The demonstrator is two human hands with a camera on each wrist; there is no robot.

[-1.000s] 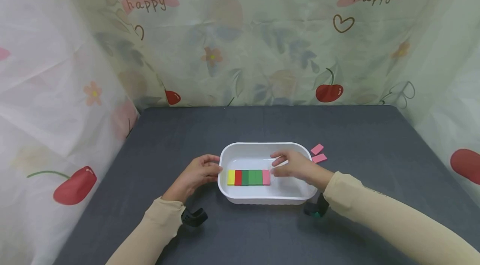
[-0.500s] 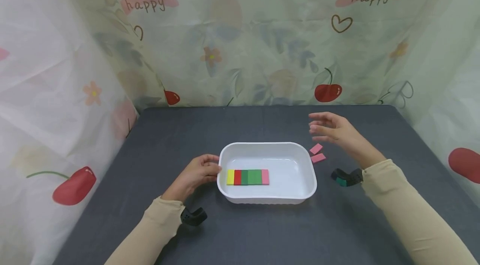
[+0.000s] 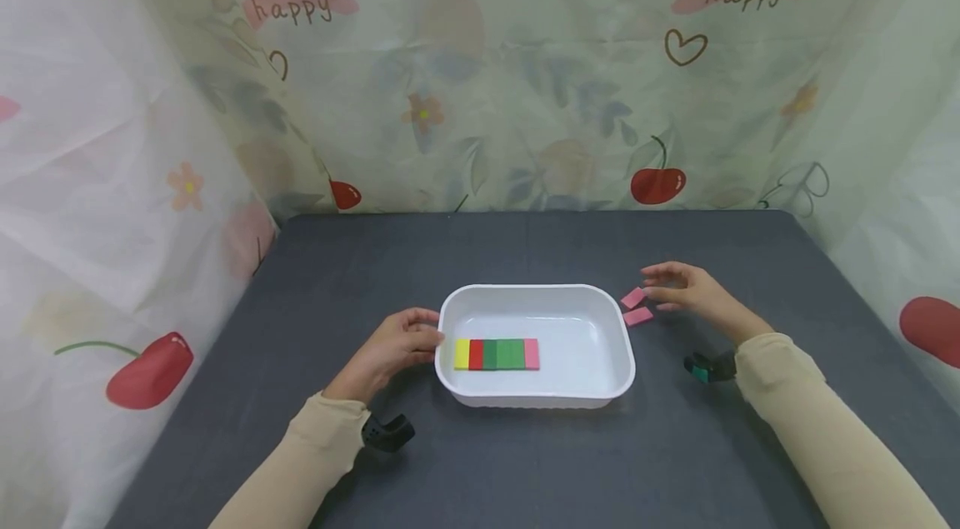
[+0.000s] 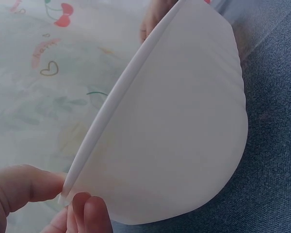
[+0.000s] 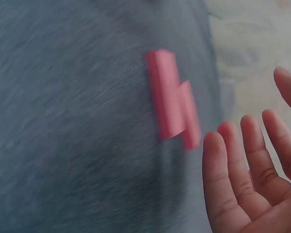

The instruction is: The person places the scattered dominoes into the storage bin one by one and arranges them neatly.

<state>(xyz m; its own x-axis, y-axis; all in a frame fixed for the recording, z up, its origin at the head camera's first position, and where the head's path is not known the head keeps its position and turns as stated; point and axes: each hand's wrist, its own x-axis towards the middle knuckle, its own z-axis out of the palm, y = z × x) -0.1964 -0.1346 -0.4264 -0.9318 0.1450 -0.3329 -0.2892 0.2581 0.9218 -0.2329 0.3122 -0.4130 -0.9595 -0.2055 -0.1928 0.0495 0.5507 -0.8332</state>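
A white plastic basin sits on the dark table. My left hand pinches its left rim; in the left wrist view the thumb and fingertips lie on either side of the rim. Along the basin's floor, at the left, runs a joined row of flat blocks: yellow, red, green and pink. Two loose pink blocks lie just outside the basin's right end. Above and beside them is my right hand, its fingers extended and holding nothing.
Dark cloth covers the table. A printed curtain hangs behind it and along both sides. A black wrist device is worn under the left wrist, and a similar one under the right.
My right hand has left the basin's inside, swung out to the back right, then come down towards the loose pink blocks. The left hand and the basin stay in place.
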